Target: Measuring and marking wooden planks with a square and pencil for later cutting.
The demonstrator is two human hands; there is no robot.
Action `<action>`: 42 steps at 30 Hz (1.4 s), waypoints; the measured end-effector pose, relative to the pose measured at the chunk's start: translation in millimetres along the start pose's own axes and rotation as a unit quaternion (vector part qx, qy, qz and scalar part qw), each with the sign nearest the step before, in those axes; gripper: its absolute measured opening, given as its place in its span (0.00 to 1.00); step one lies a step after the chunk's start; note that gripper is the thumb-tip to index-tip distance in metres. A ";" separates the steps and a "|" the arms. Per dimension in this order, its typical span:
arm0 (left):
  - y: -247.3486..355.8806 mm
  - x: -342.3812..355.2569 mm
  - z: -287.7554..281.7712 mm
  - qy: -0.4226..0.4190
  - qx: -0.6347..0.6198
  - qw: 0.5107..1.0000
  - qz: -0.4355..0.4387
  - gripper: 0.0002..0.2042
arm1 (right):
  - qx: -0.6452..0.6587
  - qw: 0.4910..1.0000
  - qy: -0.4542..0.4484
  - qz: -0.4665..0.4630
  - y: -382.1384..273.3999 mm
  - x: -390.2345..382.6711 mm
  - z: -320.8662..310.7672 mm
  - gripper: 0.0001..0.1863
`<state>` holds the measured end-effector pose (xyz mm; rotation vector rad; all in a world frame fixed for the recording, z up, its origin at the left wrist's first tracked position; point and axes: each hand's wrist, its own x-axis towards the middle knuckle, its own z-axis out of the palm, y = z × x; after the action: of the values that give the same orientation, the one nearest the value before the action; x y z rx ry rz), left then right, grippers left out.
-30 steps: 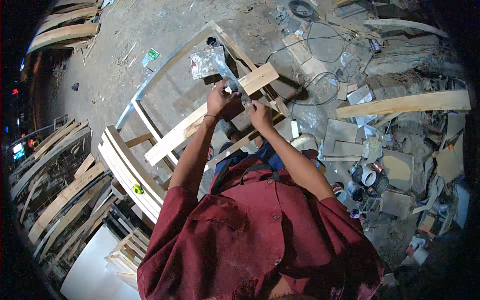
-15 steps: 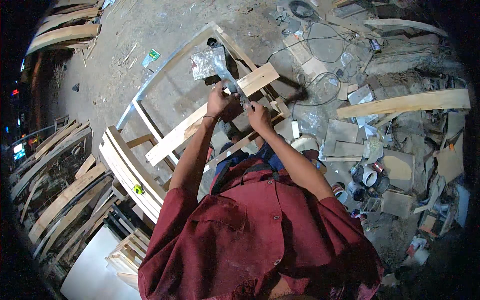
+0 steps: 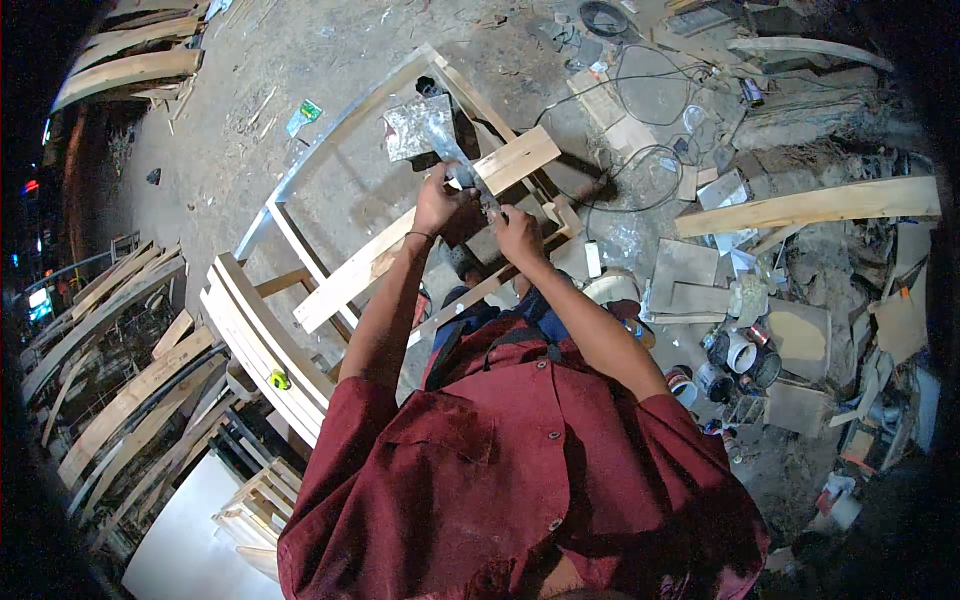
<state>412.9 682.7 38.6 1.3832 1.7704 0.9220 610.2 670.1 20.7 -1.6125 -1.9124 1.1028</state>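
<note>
We see both our forearms reach up and away from the chest, bare below short red sleeves, converging so the two hands meet close together. Our left hand [image 3: 437,205] is curled into a closed grip, knuckles up, a thin band around its wrist. Our right hand [image 3: 517,235] sits just beside and slightly below it, fingers folded inward, also closed. Both elbows are bent only slightly.

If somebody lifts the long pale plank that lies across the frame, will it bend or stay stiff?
The plank looks thick, sawn wood, so probably stiff. Being long, it may swing when lifted at one end. Resting flat across the wooden frame, it should not roll.
</note>
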 end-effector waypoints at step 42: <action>-33.7 10.4 -3.3 -0.040 0.041 0.997 0.051 0.25 | -0.008 0.999 -0.038 0.003 -8.9 1.0 -4.8 0.15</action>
<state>392.0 686.6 10.4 1.5526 1.7075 0.8437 607.8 672.4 30.3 -1.6065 -1.9719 1.1692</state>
